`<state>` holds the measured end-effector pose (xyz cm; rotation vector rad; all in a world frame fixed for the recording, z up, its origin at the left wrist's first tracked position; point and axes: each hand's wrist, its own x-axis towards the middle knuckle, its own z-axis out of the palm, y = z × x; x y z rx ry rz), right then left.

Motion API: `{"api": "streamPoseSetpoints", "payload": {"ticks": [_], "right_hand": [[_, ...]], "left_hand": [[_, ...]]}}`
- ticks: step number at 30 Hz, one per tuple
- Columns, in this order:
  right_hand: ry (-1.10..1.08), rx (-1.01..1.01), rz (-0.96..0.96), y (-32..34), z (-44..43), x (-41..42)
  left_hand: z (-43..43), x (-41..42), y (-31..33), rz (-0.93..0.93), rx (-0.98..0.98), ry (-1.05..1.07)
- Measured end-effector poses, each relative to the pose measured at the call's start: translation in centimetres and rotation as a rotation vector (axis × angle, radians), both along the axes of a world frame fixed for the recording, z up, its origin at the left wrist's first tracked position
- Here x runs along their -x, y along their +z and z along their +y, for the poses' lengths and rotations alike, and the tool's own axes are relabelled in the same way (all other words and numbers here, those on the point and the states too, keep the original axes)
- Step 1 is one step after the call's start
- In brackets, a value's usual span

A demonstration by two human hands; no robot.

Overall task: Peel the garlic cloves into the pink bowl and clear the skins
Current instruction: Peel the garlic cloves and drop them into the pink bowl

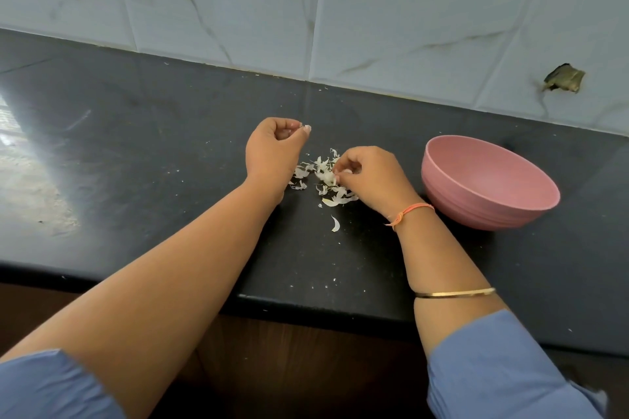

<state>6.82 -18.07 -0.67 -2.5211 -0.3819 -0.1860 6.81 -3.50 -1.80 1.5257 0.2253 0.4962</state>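
Left hand [274,146] is curled, pinching a small white scrap [307,127]; skin or clove, cannot tell. Right hand [369,177] pinches into the pile of papery white garlic skins [321,165] on the black stone table [170,146], left of the round pink plastic bowl [476,211]. Likely the skin-clearing step. Next: gather the flakes without scattering them.
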Motion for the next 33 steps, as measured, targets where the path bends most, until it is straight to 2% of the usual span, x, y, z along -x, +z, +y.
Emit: {"api": "streamPoseSetpoints", "payload": {"ticks": [5,8,11,17,21,25,29,33], "right_hand": [[-0.05,-0.438,-0.022,0.3,-0.1,-0.1],[-0.08,-0.539,-0.144,0.5,-0.2,-0.2],[-0.067,-0.548,-0.224,0.6,-0.2,0.0],[0.007,-0.549,-0.156,0.2,0.2,0.0],[-0.014,-0.544,-0.224,0.2,0.3,0.2],[-0.01,-0.573,-0.204,0.2,0.4,0.2],[0.001,-0.511,-0.246,0.4,0.8,0.4],[0.025,-0.376,-0.133,0.2,1.1,0.1]], "left_hand": [[0.0,0.1,0.1,0.015,0.013,-0.01],[0.0,0.2,0.2,0.019,0.003,-0.002],[-0.1,0.4,0.4,0.026,-0.001,0.006],[-0.2,0.9,0.7,0.055,-0.029,-0.004],[0.0,1.1,0.8,0.024,0.005,0.001],[0.1,1.0,0.7,-0.017,-0.007,0.007],[0.3,0.9,0.4,-0.041,0.02,-0.023],[0.4,0.8,0.4,-0.006,-0.009,0.017]]}}
